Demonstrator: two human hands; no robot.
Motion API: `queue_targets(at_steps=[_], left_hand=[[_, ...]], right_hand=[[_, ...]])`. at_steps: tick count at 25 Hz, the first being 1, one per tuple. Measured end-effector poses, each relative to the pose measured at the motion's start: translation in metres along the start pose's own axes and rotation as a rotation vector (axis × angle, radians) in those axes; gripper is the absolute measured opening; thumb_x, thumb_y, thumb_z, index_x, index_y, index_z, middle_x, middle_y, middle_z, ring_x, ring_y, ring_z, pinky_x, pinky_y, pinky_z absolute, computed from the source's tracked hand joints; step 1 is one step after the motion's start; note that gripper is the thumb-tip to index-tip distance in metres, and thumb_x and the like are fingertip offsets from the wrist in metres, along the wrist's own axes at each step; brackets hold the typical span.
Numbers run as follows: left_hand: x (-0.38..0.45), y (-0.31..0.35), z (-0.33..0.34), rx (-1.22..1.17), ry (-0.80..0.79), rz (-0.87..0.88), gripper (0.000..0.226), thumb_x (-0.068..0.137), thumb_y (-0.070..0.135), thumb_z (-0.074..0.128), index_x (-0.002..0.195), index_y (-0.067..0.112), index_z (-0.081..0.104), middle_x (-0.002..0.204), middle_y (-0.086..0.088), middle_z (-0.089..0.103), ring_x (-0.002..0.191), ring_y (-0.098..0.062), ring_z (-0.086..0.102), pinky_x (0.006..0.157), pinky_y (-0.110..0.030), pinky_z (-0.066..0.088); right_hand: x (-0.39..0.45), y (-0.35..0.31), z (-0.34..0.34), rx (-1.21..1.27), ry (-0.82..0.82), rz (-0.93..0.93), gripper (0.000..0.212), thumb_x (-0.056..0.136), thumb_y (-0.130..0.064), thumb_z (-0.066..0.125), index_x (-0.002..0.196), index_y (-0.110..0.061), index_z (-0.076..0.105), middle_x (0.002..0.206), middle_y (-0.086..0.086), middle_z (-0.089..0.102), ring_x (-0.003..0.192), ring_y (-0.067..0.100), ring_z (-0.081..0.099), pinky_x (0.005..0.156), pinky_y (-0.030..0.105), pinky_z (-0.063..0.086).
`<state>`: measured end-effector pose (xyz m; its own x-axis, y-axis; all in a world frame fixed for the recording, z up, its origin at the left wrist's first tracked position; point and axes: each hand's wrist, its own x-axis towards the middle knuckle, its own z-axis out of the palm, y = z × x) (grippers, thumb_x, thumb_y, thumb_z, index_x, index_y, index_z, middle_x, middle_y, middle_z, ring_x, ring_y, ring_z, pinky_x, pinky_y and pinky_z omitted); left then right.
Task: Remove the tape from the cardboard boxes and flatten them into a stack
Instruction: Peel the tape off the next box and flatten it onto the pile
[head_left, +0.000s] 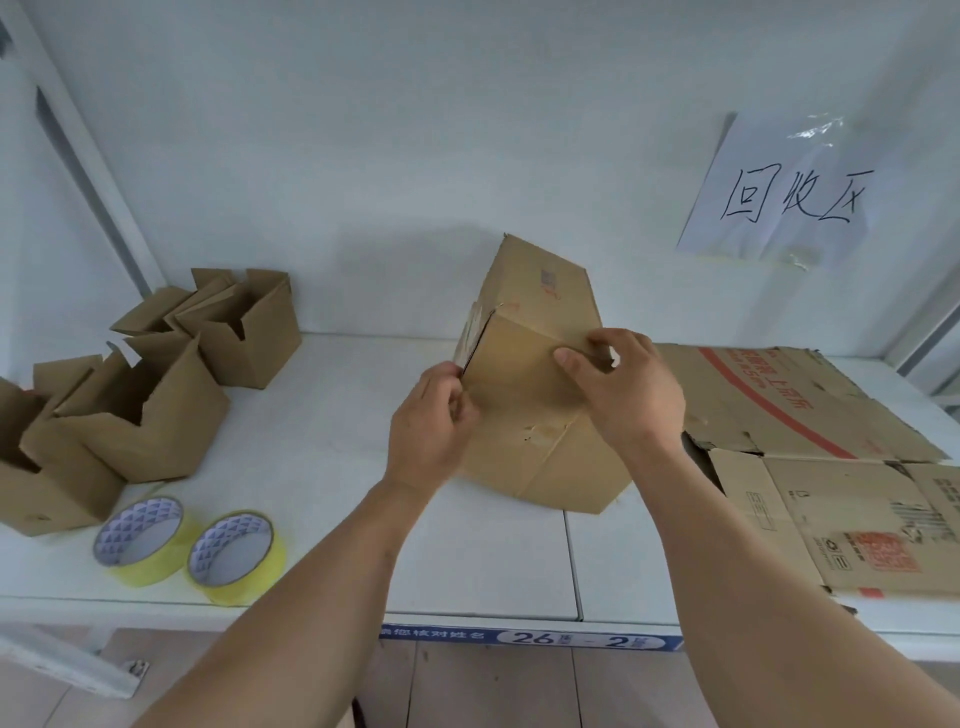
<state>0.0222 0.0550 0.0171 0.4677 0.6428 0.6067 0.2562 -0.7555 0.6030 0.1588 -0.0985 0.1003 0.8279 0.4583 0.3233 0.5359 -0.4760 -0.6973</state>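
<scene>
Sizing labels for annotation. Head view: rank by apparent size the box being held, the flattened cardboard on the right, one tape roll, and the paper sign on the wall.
1. flattened cardboard, largest
2. held box
3. paper sign, farther away, so true size is unsure
4. tape roll, smallest; the two rolls look alike

Your left hand (431, 415) hides the box (524, 384) edge at 9 o'clock; tape there unreadable. Flattened cardboard (841, 499) cut off at 3 o'clock, open boxes (130, 395) at 9 o'clock.
</scene>
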Motion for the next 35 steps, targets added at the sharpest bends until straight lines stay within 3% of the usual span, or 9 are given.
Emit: queue_targets(at_steps=[4, 8, 11, 13, 18, 23, 28, 33, 35], left_hand=[[0.035, 0.035, -0.024, 0.091, 0.092, 0.359, 0.009, 0.078, 0.021, 0.056, 0.076, 0.017, 0.048, 0.086, 0.003, 0.070, 0.067, -0.016, 0.060, 0.056, -0.030, 0.047], [0.005, 0.038, -0.021, 0.232, -0.428, 0.337, 0.010, 0.088, 0.023, 0.058, 0.079, 0.019, 0.056, 0.073, 0.007, 0.066, 0.061, -0.012, 0.059, 0.055, -0.030, 0.046], [-0.028, 0.020, -0.017, 0.137, -0.471, 0.153, 0.005, 0.087, 0.024, 0.061, 0.083, 0.021, 0.060, 0.083, 0.015, 0.069, 0.070, -0.009, 0.062, 0.061, -0.031, 0.051], [-0.021, 0.023, -0.020, 0.047, -0.454, 0.003, 0.007, 0.086, 0.024, 0.064, 0.081, 0.021, 0.059, 0.086, 0.014, 0.070, 0.074, -0.008, 0.061, 0.067, -0.027, 0.049], [0.000, 0.027, -0.028, -0.141, -0.644, -0.176, 0.016, 0.085, 0.021, 0.069, 0.071, 0.024, 0.062, 0.086, 0.007, 0.067, 0.083, -0.011, 0.059, 0.077, -0.029, 0.045], [0.008, 0.022, -0.033, -0.376, -0.693, -0.301, 0.009, 0.086, 0.032, 0.074, 0.093, 0.028, 0.069, 0.118, 0.016, 0.062, 0.112, -0.004, 0.055, 0.097, -0.027, 0.041], [-0.010, 0.012, -0.005, 0.382, -0.333, -0.165, 0.088, 0.085, 0.078, 0.033, 0.141, 0.010, 0.042, 0.139, -0.004, 0.052, 0.131, -0.019, 0.043, 0.113, -0.040, 0.025], [0.007, -0.005, 0.000, 0.532, -0.545, -0.082, 0.088, 0.082, 0.081, 0.034, 0.145, 0.020, 0.039, 0.157, 0.001, 0.028, 0.146, -0.017, 0.017, 0.118, -0.043, 0.007], [0.017, -0.011, -0.005, 0.449, -0.654, -0.009, 0.084, 0.082, 0.080, 0.041, 0.146, 0.026, 0.037, 0.160, 0.007, 0.023, 0.148, -0.012, 0.011, 0.120, -0.041, 0.000]], right_hand=[[-0.019, 0.033, 0.005, 0.316, -0.025, 0.283, 0.039, 0.090, -0.060, 0.053, 0.103, -0.025, 0.066, 0.102, -0.009, 0.066, 0.096, 0.016, 0.061, 0.076, 0.030, 0.042], [-0.084, 0.072, 0.043, 0.255, -0.250, 0.462, 0.062, 0.091, -0.068, 0.039, 0.127, -0.021, 0.057, 0.134, 0.004, 0.058, 0.120, 0.024, 0.053, 0.101, 0.042, 0.043], [-0.078, 0.063, 0.034, -0.119, -0.168, -0.011, 0.079, 0.087, -0.065, 0.049, 0.152, -0.027, 0.025, 0.158, -0.012, 0.021, 0.148, 0.014, 0.015, 0.119, 0.040, 0.017], [-0.059, 0.045, 0.028, -0.234, -0.316, -0.358, 0.074, 0.087, -0.057, 0.058, 0.150, -0.032, 0.030, 0.156, -0.018, 0.024, 0.148, 0.008, 0.014, 0.118, 0.034, 0.013], [-0.030, 0.033, 0.043, -0.233, -0.518, -0.501, 0.037, 0.088, -0.046, 0.064, 0.123, -0.034, 0.063, 0.124, -0.016, 0.059, 0.116, 0.014, 0.049, 0.100, 0.028, 0.035], [-0.016, 0.026, 0.050, 0.071, -0.665, -0.191, 0.009, 0.091, -0.038, 0.064, 0.088, -0.034, 0.071, 0.088, -0.017, 0.065, 0.088, 0.008, 0.057, 0.077, 0.024, 0.043], [0.009, 0.008, 0.053, 0.055, -0.652, -0.044, 0.013, 0.094, -0.028, 0.059, 0.087, -0.018, 0.062, 0.078, 0.000, 0.065, 0.068, 0.012, 0.057, 0.063, 0.027, 0.043], [0.034, 0.007, 0.067, 0.242, -0.460, 0.155, 0.013, 0.092, -0.006, 0.047, 0.093, -0.016, 0.055, 0.077, 0.005, 0.066, 0.044, 0.003, 0.056, 0.045, 0.021, 0.044], [0.044, 0.014, 0.066, 0.312, -0.401, 0.211, 0.020, 0.091, -0.003, 0.047, 0.092, -0.017, 0.061, 0.078, 0.007, 0.068, 0.053, 0.009, 0.061, 0.057, 0.028, 0.053]])
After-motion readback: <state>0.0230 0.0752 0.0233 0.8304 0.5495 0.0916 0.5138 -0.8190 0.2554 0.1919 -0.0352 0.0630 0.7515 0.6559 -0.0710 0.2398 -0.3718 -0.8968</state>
